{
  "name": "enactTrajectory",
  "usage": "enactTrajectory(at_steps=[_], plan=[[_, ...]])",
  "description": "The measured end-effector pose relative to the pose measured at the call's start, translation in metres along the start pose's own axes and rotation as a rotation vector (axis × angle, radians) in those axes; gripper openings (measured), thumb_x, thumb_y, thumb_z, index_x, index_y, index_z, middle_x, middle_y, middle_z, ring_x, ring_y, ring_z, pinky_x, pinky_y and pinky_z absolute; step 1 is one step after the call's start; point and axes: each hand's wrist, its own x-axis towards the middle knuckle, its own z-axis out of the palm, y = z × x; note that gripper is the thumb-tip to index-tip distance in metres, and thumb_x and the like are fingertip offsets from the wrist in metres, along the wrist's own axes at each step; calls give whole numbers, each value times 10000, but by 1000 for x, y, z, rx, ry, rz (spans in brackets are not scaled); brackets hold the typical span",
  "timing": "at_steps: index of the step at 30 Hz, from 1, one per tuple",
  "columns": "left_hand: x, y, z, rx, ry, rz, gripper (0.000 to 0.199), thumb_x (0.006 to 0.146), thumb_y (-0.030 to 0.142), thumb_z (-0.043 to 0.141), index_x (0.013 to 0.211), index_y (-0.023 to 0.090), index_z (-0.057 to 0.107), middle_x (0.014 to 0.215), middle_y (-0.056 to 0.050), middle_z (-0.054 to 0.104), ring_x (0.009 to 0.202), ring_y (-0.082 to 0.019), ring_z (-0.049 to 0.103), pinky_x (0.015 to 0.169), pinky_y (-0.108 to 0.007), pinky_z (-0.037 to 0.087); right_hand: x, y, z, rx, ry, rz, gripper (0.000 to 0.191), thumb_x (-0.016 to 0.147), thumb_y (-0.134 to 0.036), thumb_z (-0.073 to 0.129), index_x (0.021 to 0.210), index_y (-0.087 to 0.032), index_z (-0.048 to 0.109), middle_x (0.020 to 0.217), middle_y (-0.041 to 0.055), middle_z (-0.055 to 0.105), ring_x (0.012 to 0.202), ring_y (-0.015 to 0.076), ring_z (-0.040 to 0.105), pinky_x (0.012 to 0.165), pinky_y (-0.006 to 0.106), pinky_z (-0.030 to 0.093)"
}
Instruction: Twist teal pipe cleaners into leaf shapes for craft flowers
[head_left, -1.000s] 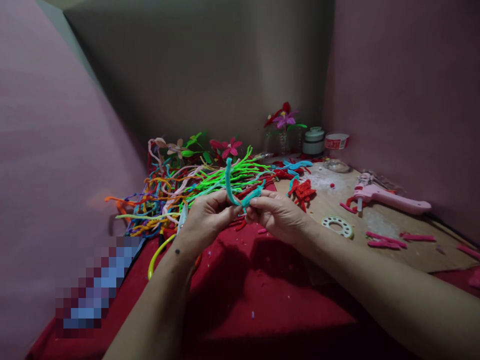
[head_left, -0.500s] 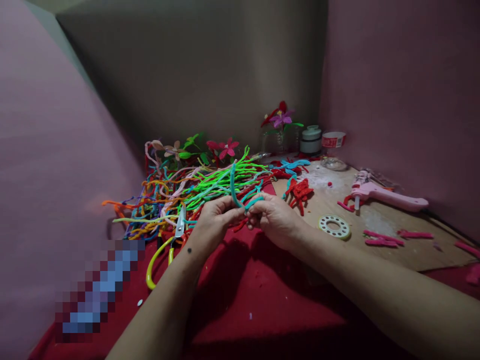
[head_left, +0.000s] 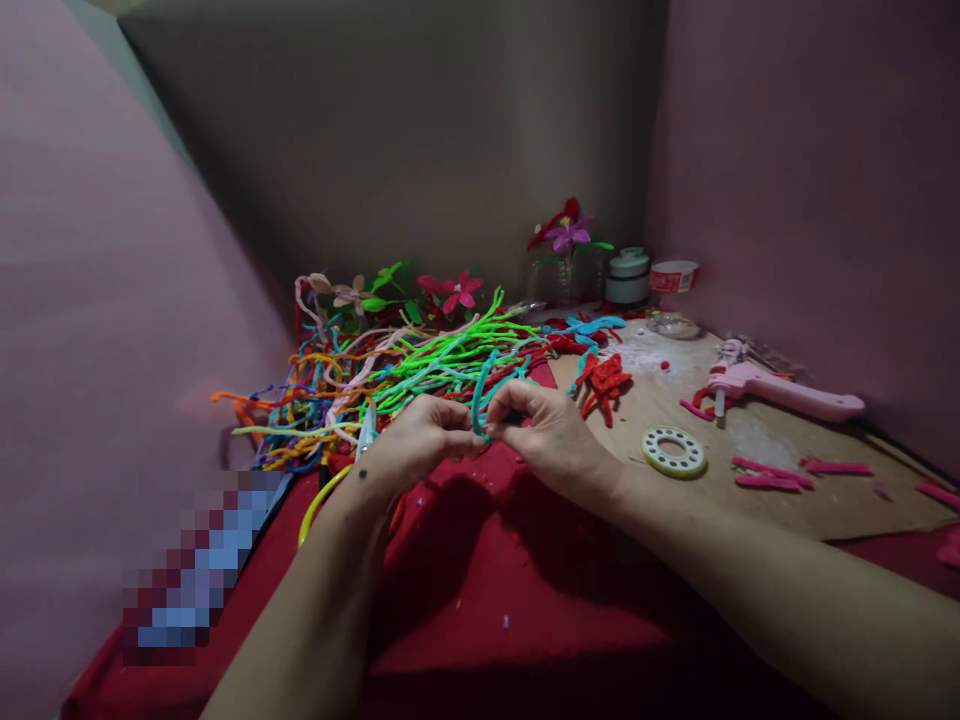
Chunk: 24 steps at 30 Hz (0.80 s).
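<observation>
The red worktop (head_left: 540, 610) bears a heap of colourful fuzzy stems (head_left: 450, 350) at far left, with yellow-handled scissors (head_left: 318, 502) lying partly hidden at the heap's near edge. On the right lies a cardboard sheet (head_left: 847, 515) carrying a pink glue gun (head_left: 787, 390), a pale perforated ring (head_left: 649, 452), pink strips (head_left: 772, 483) and a red fuzzy bundle (head_left: 604, 378).

scissors (head_left: 367, 432): partly behind left hand (head_left: 424, 440) | teal stem (head_left: 477, 392): lower end unclear | blue item (head_left: 232, 540): pixelated

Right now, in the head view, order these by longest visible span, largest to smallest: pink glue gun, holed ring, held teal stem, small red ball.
1. Pink glue gun
2. Holed ring and teal stem: too alike to rank
3. Small red ball
</observation>
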Motion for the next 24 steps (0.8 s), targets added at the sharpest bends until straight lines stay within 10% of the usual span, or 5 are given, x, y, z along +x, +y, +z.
enactTrajectory(at_steps=[8, 24], plan=[[-1, -1, -6, 79, -122, -33, 86, 548, 124, 524, 464, 137, 513, 389, 73, 371, 361, -40, 273, 376, -194, 184, -1, -5, -6, -293, -334, -180, 323, 713, -8, 472, 944, -171, 626, 786, 13, 602, 698, 100, 530, 660, 236, 407], [-5, 10, 5, -116, 194, 99, 162, 645, 277, 597, 587, 134, 544, 483, 55, 476, 412, -43, 354, 417, -175, 273, 4, -12, -12, -884, -195, -139, 192, 829, -194, 436, 757, -146, 608, 782, 69, 529, 661, 130, 459, 584, 257, 320]])
